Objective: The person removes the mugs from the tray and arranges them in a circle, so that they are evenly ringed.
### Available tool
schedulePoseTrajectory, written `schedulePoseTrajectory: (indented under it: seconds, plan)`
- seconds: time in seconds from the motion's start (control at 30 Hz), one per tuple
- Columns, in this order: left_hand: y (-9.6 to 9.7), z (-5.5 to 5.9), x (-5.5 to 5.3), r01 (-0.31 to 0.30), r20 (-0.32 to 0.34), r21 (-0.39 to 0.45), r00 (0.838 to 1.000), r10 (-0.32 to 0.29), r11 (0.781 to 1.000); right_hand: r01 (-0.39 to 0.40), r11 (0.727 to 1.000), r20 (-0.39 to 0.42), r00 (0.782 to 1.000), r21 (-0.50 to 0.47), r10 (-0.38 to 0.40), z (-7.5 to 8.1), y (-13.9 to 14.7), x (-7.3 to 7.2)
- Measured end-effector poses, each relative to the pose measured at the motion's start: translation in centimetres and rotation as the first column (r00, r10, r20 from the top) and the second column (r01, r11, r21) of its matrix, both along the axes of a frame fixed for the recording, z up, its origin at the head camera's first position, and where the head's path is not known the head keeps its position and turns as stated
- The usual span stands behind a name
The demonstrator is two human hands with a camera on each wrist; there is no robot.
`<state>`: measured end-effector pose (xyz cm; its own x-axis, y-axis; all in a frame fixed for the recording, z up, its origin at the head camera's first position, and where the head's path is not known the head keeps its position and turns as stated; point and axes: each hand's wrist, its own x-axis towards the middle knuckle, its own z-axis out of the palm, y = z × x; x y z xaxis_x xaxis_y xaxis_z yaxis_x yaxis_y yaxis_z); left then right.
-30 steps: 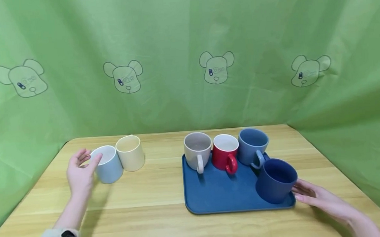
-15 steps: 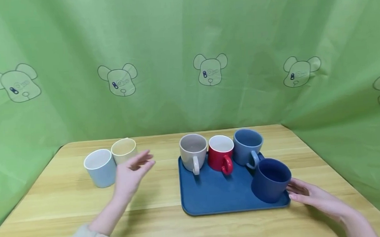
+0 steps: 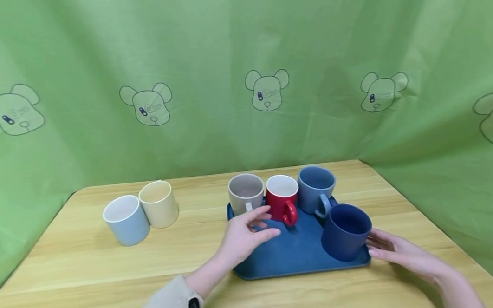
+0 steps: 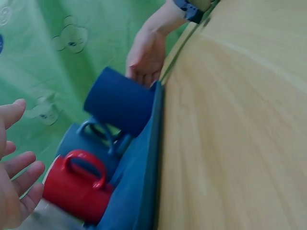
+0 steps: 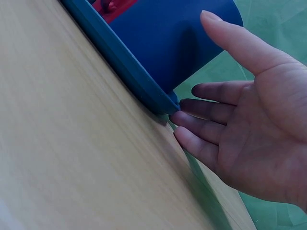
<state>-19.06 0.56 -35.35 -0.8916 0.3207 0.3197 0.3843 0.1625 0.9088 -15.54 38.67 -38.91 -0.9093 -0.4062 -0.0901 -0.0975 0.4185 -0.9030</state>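
My left hand point(image 3: 244, 238) hovers over the left part of the dark blue tray point(image 3: 277, 259), thumb and fingers spread with nothing between them. It partly hides the grey mug point(image 3: 245, 191). Just beyond its fingertips stands the red mug point(image 3: 279, 203), white inside; to its right is a medium-blue mug point(image 3: 313, 194). A larger navy mug point(image 3: 345, 237) occupies the tray's front right corner. My right hand point(image 5: 254, 129) is at that corner, palm facing the mug, its fingertips right at the tray rim and its thumb raised beside the mug.
On the left of the wooden table point(image 3: 89, 274) stand a light blue mug point(image 3: 129, 225) and a cream mug point(image 3: 161, 209), side by side. A green curtain point(image 3: 211, 128) with bear-head drawings hangs behind the table and along its sides.
My left hand has moved right, from beside the light blue mug, past the cream mug, to over the tray. My right hand stays at the tray corner. The head view has turned slightly right.
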Motion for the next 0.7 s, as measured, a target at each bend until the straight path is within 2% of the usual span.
schedulePoseTrajectory:
  seconds: [0.17, 0.37, 0.57, 0.7]
  plan:
    - [2.6, -0.3, -0.1, 0.055, 0.038, -0.081, 0.998, -0.052, 0.995, 0.002, 1.0, 0.0, 1.0, -0.014, -0.002, 0.0, 0.0, 0.1]
    - [5.8, -0.6, -0.7, 0.09, 0.038, -0.159, 0.996, -0.085, 0.983, -0.008, 1.0, -0.002, 1.0, -0.029, 0.008, -0.2, 0.3, 0.0]
    - [8.8, -1.4, -1.6, 0.13, 0.096, -0.178, 0.989, -0.114, 0.975, -0.03, 0.999, -0.019, 0.999, -0.032, 0.029, -0.2, 0.3, 0.1]
    - [10.6, -1.6, -1.9, 0.143, 0.13, -0.192, 0.984, -0.119, 0.971, -0.006, 1.0, 0.003, 1.0, -0.02, 0.007, -0.1, 0.2, 0.1]
